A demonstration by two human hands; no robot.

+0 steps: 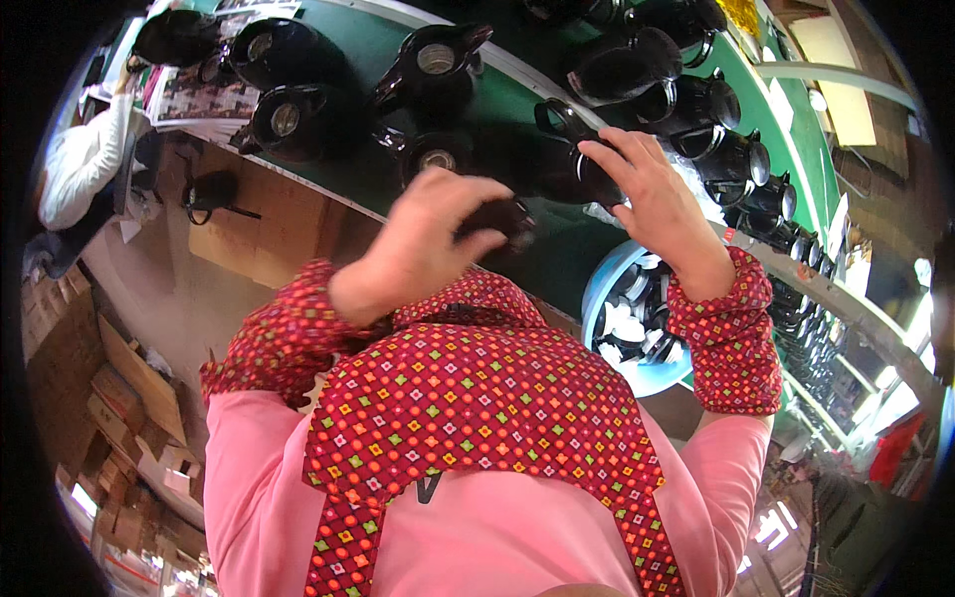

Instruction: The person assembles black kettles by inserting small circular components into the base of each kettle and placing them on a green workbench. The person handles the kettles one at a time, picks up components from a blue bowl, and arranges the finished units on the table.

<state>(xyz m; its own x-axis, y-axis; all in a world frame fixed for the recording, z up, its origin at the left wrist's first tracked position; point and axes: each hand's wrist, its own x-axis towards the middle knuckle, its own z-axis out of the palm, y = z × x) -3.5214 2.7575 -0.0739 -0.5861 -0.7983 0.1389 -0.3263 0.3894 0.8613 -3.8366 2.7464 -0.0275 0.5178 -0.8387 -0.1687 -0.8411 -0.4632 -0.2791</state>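
Note:
My left hand (423, 239) is curled, thumb and fingers around a glossy black part (505, 223), perhaps a lid; its shape is blurred and partly covered. A black jug (557, 167) lies on its side on the green bench. Over its right end, my right hand (662, 204) has its fingers on one side and the thumb on the other. Just beyond my left hand stands another black jug (435, 159) with a round, silvery mouth.
More black jugs (284, 119) stand along the green bench (363, 184), and several line the right side (731, 154). A light blue tub (652, 378) with black and white parts is below my right wrist. Cardboard boxes (139, 378) and a person in white sleeves (90, 169) are at left.

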